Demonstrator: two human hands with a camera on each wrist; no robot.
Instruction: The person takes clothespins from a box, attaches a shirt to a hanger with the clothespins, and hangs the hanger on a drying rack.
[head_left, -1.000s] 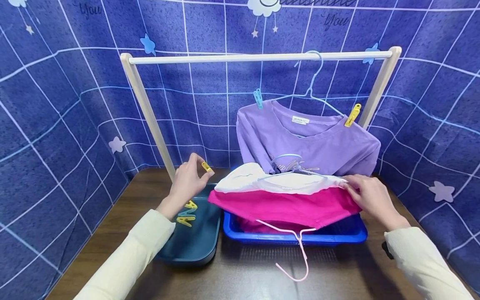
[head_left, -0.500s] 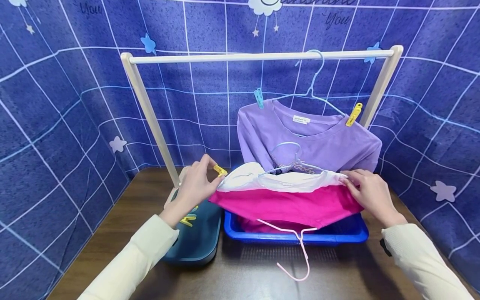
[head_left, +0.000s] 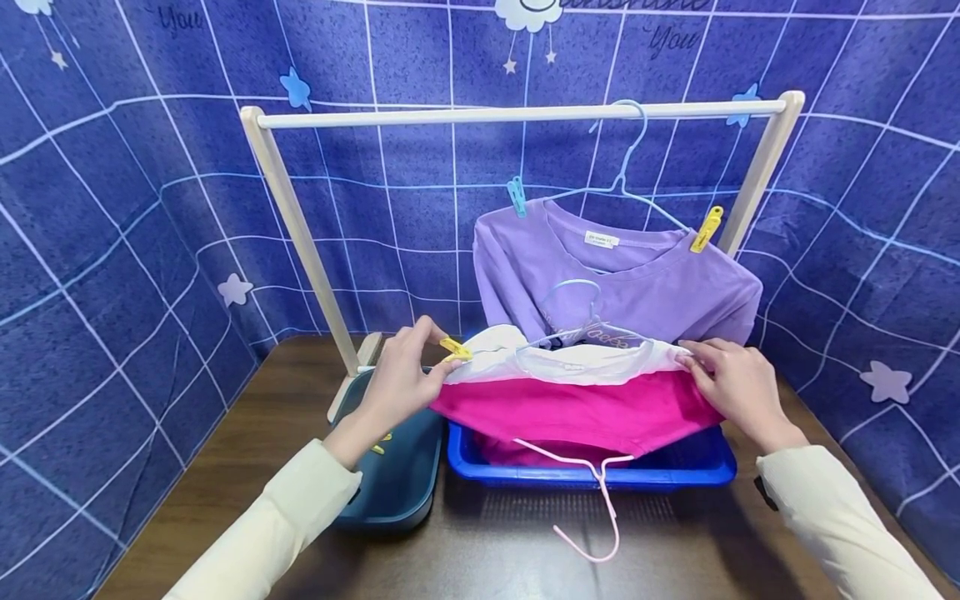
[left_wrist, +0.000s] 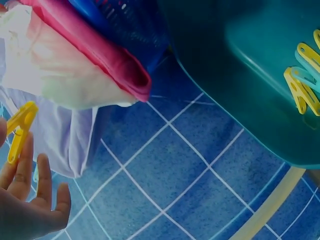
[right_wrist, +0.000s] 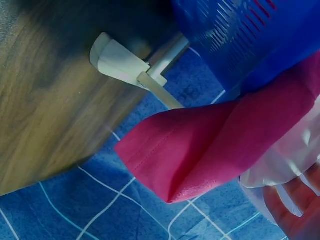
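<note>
My left hand [head_left: 408, 367] pinches a yellow clothespin [head_left: 456, 348] between thumb and fingers, right at the left shoulder of a white garment [head_left: 495, 340]. In the left wrist view the clothespin [left_wrist: 22, 127] shows its spring and two legs. A light blue hanger [head_left: 574, 282] sits in the garment's neckline, its hook standing up. At the opposite shoulder, my right hand [head_left: 738, 387] grips the white cloth between thumb and fingers. Bright pink cloth [head_left: 570, 408] lies directly below the white part, over a blue basket [head_left: 652, 477].
Behind, a purple shirt [head_left: 585, 275] hangs from the rack's bar [head_left: 450, 116], with blue [head_left: 517, 197] and yellow [head_left: 707, 230] clothespins at its shoulders. A dark teal tub [head_left: 397, 508] with several clothespins stands left. A pink hanger [head_left: 603, 500] juts over the basket's front.
My left hand has moved right, bringing the clothespin from above the tub to the white garment's left shoulder. The light blue hanger's hook has risen. My right hand keeps its grip.
</note>
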